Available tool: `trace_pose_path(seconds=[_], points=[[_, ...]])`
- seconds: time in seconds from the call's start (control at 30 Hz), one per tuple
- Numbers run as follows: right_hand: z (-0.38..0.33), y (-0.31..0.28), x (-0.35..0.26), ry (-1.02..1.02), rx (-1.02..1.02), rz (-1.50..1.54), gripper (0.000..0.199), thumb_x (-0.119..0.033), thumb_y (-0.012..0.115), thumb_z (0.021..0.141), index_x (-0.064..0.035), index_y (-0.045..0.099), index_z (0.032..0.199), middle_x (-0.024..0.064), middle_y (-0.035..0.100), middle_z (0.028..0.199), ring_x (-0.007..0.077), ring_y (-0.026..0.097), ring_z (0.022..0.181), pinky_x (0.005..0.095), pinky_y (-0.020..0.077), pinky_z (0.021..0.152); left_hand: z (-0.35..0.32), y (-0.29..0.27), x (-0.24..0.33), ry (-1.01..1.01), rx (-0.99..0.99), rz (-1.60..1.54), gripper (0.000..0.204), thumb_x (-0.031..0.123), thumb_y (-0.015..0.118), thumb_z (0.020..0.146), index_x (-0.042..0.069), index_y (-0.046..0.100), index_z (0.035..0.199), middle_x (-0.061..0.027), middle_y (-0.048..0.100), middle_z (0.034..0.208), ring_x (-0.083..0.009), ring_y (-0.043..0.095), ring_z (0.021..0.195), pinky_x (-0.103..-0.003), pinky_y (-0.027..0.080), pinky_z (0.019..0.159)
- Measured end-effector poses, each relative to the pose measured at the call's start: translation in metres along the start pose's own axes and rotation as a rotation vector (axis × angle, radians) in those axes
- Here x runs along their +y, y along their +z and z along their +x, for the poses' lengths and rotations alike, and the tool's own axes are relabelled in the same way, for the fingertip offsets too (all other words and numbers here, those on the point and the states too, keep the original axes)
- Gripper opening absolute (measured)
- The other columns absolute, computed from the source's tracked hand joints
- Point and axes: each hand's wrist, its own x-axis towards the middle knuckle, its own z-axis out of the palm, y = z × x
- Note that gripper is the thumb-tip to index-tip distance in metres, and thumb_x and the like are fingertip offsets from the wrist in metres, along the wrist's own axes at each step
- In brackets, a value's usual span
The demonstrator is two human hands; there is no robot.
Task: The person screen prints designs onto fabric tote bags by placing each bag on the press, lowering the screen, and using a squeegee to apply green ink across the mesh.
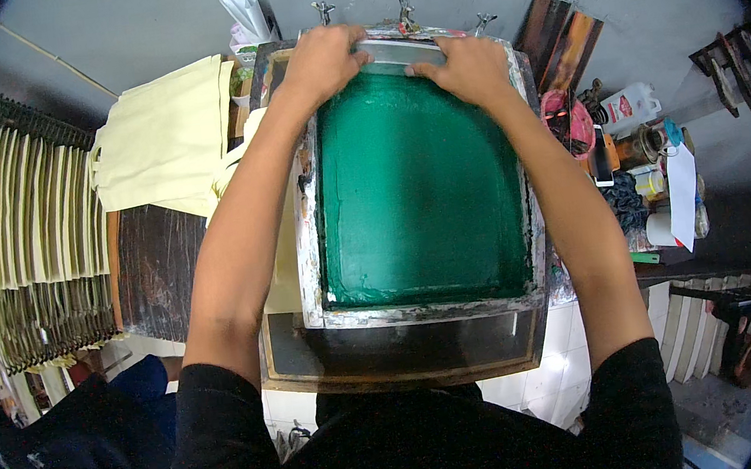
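A silk-screen frame (426, 311) with worn, paint-stained edges lies in front of me, and its green mesh (417, 193) looks wet and glossy. At the far end of the mesh is a pale, wide squeegee (401, 54), lying crosswise. My left hand (325, 62) is closed round its left end, and my right hand (470, 68) grips its right end, thumbs toward the middle. The squeegee's lower edge meets the green surface. Beneath the screen, a dark board (398, 350) with a wooden rim shows at the near side.
Pale yellow fabric pieces (165, 133) lie on a dark table at left, beside a rack of hanging yellow pieces (39, 208). At right are a pink basket (569, 124), a phone (602, 158), jars and a white jug (631, 105). Another person (85, 453) in dark clothes is lower left.
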Motion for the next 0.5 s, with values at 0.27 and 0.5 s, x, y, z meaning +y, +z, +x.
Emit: trace_pose_path(seconds=[0.27,0.5], points=[[-0.043,-0.013,-0.010,-0.048,-0.040,0.061,0.068,-0.073,0.067,0.077,-0.0062,0.074,0.085,0.0173,0.070,0.071,0.0382,0.070,0.070,0.0509,0.0529,0.064,-0.046,-0.010,0.024,-0.052,-0.032,-0.126,0.027,0.023,0.073,0.084,0.003,0.076,0.103,-0.0234,0.071,0.088,-0.0409,0.069,0.084,-0.049,0.053,0.080],[-0.095,-0.032,-0.029,-0.055,-0.141,0.067,0.061,-0.067,0.069,0.079,-0.0070,0.074,0.089,0.0172,0.072,0.079,0.0372,0.071,0.075,0.0500,0.0548,0.067,-0.099,-0.006,0.043,-0.013,0.005,-0.154,0.024,0.021,0.072,0.086,0.003,0.075,0.101,-0.0227,0.071,0.086,-0.0401,0.069,0.082,-0.047,0.054,0.077]])
